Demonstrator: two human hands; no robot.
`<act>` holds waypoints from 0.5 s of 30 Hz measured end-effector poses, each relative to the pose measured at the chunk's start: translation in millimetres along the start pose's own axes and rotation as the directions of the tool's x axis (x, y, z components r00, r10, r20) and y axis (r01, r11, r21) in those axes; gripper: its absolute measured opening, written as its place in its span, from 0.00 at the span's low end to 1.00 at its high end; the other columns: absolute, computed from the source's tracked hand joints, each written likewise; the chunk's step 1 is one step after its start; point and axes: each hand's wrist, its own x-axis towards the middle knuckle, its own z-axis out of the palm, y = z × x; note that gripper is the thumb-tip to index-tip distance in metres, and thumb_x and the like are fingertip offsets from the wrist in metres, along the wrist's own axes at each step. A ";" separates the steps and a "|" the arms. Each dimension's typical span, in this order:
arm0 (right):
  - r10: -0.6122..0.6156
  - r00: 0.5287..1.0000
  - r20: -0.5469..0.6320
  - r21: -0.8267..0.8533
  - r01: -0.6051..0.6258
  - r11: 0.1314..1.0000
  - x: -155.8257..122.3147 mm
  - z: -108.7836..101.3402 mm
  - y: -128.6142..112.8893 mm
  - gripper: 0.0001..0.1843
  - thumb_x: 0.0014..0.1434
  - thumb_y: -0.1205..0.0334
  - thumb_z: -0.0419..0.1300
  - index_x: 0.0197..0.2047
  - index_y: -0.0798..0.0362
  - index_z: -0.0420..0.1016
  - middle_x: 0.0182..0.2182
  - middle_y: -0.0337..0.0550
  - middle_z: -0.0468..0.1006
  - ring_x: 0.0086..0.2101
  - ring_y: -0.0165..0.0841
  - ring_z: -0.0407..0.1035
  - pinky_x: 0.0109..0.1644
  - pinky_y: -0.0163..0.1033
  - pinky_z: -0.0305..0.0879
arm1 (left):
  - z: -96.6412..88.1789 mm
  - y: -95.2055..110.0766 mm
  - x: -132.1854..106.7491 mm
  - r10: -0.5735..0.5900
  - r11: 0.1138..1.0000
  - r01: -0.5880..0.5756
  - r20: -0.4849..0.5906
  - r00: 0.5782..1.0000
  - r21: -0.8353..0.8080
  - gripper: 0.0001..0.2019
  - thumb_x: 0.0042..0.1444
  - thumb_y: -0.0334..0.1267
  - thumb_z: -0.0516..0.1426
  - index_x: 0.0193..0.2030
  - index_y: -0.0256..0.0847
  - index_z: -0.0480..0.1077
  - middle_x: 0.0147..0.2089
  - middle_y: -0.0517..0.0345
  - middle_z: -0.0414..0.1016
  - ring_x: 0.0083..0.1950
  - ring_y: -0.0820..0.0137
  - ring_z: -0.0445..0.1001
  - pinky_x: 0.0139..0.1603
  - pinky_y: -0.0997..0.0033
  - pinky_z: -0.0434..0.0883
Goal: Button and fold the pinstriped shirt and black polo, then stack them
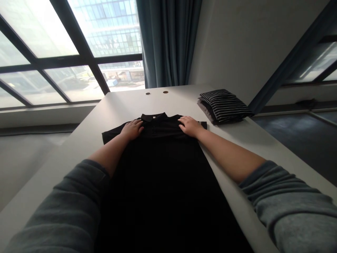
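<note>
A black short-sleeved polo shirt (165,182) lies spread out face up, its collar at the far end and its hem toward me. My left hand (132,129) rests flat on the shirt's left shoulder area, fingers stretched toward the collar. On the other side my right hand (190,126) lies on the right shoulder area, its fingers spread and pointing inward. Neither hand grips the cloth. Part of each short sleeve shows beyond the hands.
Under the shirt is a white table (123,102) with two round holes near its far edge. A stack of folded clothes (225,105), a black-and-white striped one on top, sits at the right. Beyond the table are a blue curtain (168,42) and large windows.
</note>
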 end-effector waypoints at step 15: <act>0.252 0.930 0.267 0.058 -0.276 0.959 52.7 53.6 4.2 0.39 0.72 0.34 0.42 0.80 0.41 0.50 0.79 0.45 0.42 0.76 0.54 0.38 0.77 0.66 0.34 | 34.1 3.7 41.0 -0.303 0.939 0.325 0.174 0.937 -0.116 0.37 0.68 0.66 0.39 0.80 0.59 0.48 0.84 0.58 0.39 0.83 0.45 0.37 0.76 0.27 0.39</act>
